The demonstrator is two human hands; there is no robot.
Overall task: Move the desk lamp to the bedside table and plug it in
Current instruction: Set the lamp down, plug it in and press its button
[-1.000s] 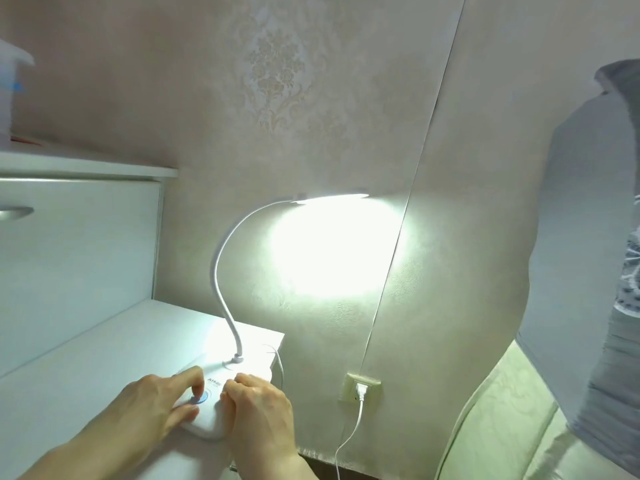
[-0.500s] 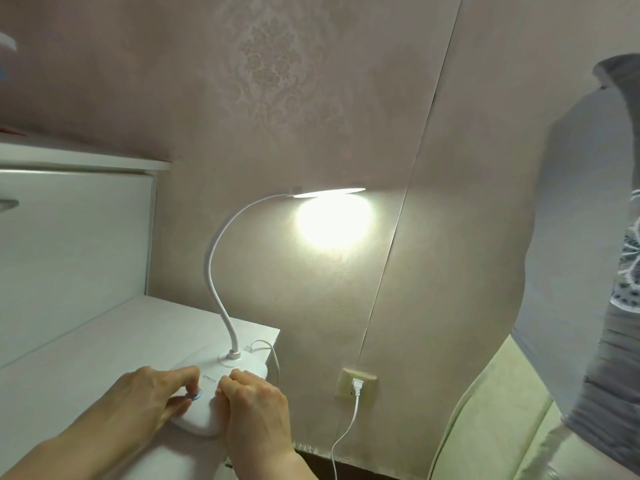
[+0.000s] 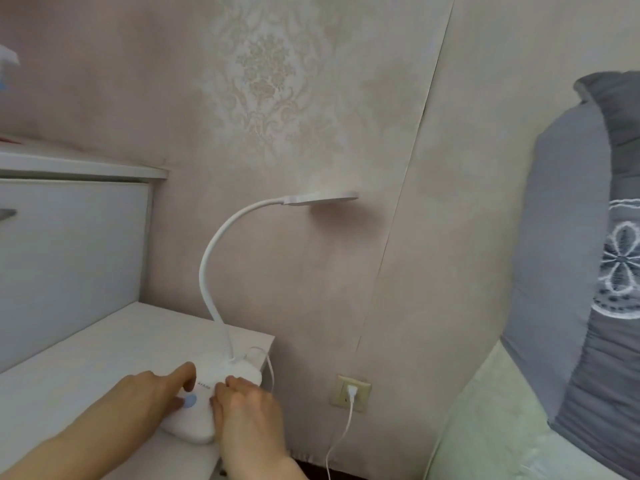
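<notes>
desk lamp: white, upright at the far right corner of the white tabletop, close to the patterned wall.
neck and head: the gooseneck rises from the back of the base and arcs to the right. The flat head is level and unlit.
base: flat, rounded and white, resting on the tabletop. A round blue button sits on top, uncovered, with small grey lettering just behind it.
left hand: resting on the left side of the base. The index finger is straight and laid across the top beyond the button. The thumb tip is just left of the button; contact cannot be told. The fingers are relaxed and spread, closed round nothing.
right hand: on the right side of the base, holding it. The fingers are curled with their tips on the top, and the thumb lies along the side edge.
cable: thin and white. One loop leaves the back of the base past the tabletop's right edge. Another run hangs from the plug and goes out of view at the bottom.
plug: white, seated in the beige wall socket, low on the wall, right of the tabletop.
left side: a taller white cabinet stands beside the tabletop.
right side: a grey pillow with a white stitched flower is propped on a pale green bed.
</notes>
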